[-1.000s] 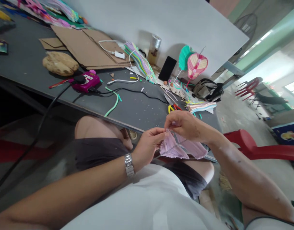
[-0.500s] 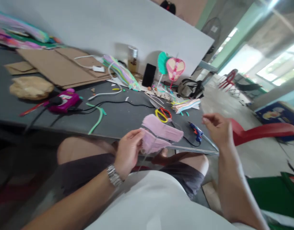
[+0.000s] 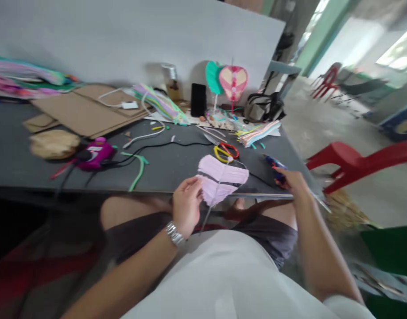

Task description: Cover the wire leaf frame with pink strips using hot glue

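Observation:
My left hand (image 3: 187, 203), a metal watch on its wrist, pinches the left edge of a pale pink heart-shaped piece (image 3: 219, 191). Its ribbed strips sit on a thin wire frame, with a dark gap between the strips and a stem pointing down toward my lap. At the table's right front, my right hand (image 3: 294, 180) has its fingers closed around the handle of a blue and orange glue gun (image 3: 279, 170), which lies on the tabletop. Scissors (image 3: 225, 152) with yellow and red handles rest just behind the pink heart.
Behind are a phone (image 3: 198, 100), a green and a pink heart on sticks (image 3: 234, 83), a jar (image 3: 172, 84) and bundled strips (image 3: 259, 133). Left are cardboard (image 3: 90, 115), a purple power adapter (image 3: 96, 154) and a stone (image 3: 54, 144). A black cord crosses the table (image 3: 170, 170).
My right hand has moved from the air down onto the glue gun's handle. The pink heart has turned flatter toward me in my left hand. The view has shifted a little.

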Demonstrator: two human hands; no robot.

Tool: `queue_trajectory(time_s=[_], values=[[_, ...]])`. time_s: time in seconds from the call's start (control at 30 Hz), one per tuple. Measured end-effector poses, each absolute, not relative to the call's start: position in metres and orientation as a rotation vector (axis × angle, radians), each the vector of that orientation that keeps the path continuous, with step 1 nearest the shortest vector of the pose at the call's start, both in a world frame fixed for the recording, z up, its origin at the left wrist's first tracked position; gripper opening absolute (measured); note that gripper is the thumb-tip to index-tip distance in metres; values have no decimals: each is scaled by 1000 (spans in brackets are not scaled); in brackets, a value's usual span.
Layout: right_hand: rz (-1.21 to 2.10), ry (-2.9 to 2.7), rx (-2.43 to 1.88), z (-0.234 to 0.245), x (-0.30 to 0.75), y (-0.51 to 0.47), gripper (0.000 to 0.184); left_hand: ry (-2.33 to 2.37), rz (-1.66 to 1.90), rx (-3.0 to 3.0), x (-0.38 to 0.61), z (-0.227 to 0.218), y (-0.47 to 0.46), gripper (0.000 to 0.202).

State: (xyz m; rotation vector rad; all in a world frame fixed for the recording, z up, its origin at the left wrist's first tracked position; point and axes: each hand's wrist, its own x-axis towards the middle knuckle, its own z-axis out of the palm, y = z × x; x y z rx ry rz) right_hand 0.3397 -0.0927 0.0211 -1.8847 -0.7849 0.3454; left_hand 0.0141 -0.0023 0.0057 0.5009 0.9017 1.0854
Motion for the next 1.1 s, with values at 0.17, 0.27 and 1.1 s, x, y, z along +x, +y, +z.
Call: queue_trajectory(time_s=[0.17, 0.27, 1.1], values=[[563, -560, -1692, 22, 329, -92, 22, 916, 1106, 475, 13, -1, 3, 46], [605, -573, -1502, 40, 298, -109, 12, 922, 1110, 457, 14, -3, 5, 46], [586, -1389, -1884, 11, 171, -96, 38, 911, 1119, 536, 18, -3, 1, 35]])
